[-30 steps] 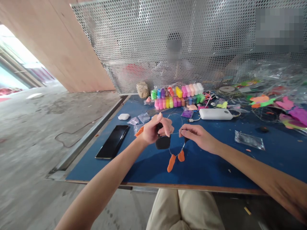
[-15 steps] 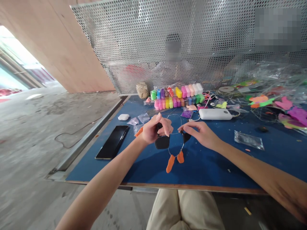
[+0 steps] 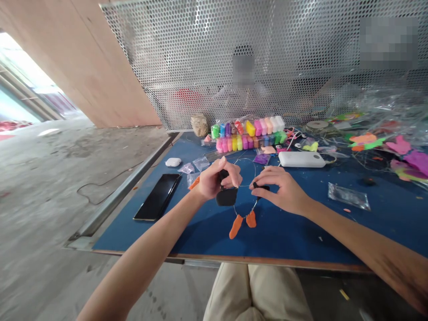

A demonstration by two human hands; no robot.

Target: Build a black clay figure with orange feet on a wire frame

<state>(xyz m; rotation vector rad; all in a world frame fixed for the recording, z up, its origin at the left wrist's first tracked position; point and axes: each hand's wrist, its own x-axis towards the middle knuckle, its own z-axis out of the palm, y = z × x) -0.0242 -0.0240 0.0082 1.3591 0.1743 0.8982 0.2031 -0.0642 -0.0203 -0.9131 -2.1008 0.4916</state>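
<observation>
A thin wire ring (image 3: 236, 209) hangs between my hands above the blue table. Two orange clay-like pieces (image 3: 236, 226) dangle from its lower part. My left hand (image 3: 220, 178) is closed on the ring's left side, with a flat black piece (image 3: 226, 197) hanging below the fingers. On the other side, my right hand (image 3: 279, 189) pinches a smaller black piece (image 3: 263, 187) at the ring between thumb and fingers. Its far end is hidden behind the thumb. Another orange piece (image 3: 194, 183) shows behind my left wrist.
A black phone (image 3: 157, 197) and a white earbud case (image 3: 173, 162) lie at the left. Farther back sit colourful clay packs (image 3: 247, 142), a stone (image 3: 199, 125) and a white power bank (image 3: 302, 159). A clear packet (image 3: 348, 196) lies right. A perforated metal screen (image 3: 200, 58) stands behind.
My right fingers have shifted on the black piece, which has turned from hanging down to a more sideways position. The orange pieces have swung slightly left. My left hand keeps its grip.
</observation>
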